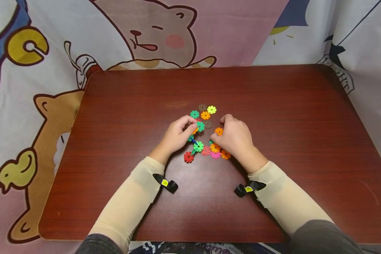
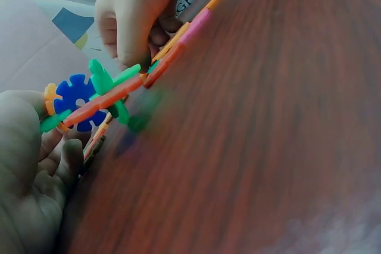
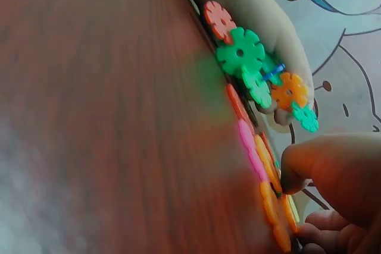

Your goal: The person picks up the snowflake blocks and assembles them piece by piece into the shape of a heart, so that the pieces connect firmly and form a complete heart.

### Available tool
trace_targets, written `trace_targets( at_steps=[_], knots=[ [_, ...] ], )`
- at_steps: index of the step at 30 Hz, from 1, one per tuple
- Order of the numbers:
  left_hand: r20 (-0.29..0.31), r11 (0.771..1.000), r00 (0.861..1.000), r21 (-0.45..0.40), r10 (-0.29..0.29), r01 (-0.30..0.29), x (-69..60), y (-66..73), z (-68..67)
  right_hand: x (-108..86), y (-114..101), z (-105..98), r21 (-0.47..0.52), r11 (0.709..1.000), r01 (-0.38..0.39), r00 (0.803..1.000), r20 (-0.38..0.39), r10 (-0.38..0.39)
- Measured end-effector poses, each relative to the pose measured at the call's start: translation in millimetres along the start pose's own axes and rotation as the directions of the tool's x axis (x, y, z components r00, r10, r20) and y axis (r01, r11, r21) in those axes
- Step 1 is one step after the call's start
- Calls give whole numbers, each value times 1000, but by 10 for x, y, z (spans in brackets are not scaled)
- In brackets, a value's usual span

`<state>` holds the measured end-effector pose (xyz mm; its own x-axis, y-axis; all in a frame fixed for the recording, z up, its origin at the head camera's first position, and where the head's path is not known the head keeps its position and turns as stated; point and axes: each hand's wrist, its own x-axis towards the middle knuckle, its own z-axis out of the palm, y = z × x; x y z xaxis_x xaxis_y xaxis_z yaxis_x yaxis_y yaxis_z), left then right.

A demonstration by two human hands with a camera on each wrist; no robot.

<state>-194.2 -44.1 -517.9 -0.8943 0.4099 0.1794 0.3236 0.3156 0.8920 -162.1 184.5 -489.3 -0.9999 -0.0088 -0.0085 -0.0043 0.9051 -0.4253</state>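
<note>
My left hand (image 1: 177, 135) pinches a chain of joined plastic snowflake discs (image 1: 198, 146) between thumb and fingers. The chain has green and orange discs, a blue disc (image 2: 74, 102) set crosswise, and a red disc (image 1: 188, 157) at its near end. In the left wrist view it stands partly raised off the table. My right hand (image 1: 236, 137) is over the loose discs on the right, thumb and forefinger spread apart. Between them lies an orange disc (image 1: 218, 131); more orange discs (image 3: 275, 215) are under the thumb. Whether the thumb touches one is hard to tell.
Loose discs lie flat on the brown table (image 1: 289, 106): a yellow disc (image 1: 211, 109), an orange disc (image 1: 205, 115), a teal disc (image 1: 194, 114), brown discs (image 1: 202, 107), and a pink disc (image 1: 215, 155). A cartoon-printed cloth (image 1: 235, 31) hangs behind the table.
</note>
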Motion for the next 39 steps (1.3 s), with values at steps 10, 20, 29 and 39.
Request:
trace_targets(
  at_steps=[10,20,29,39],
  knots=[
    [-12,998,999,-59,-29,29,6,-23,24,16,64,159,147,965,219,969,-150,-197],
    [-30,996,999,-83,-25,22,2,-14,16,47,112,264,185,886,425,885,-289,-364],
    [-42,998,999,-60,-21,18,-7,-29,3,68,84,312,368,749,551,810,-453,-373],
    [-45,999,999,-48,-7,4,11,-30,4,82,92,316,398,692,602,786,-449,-425]
  ],
)
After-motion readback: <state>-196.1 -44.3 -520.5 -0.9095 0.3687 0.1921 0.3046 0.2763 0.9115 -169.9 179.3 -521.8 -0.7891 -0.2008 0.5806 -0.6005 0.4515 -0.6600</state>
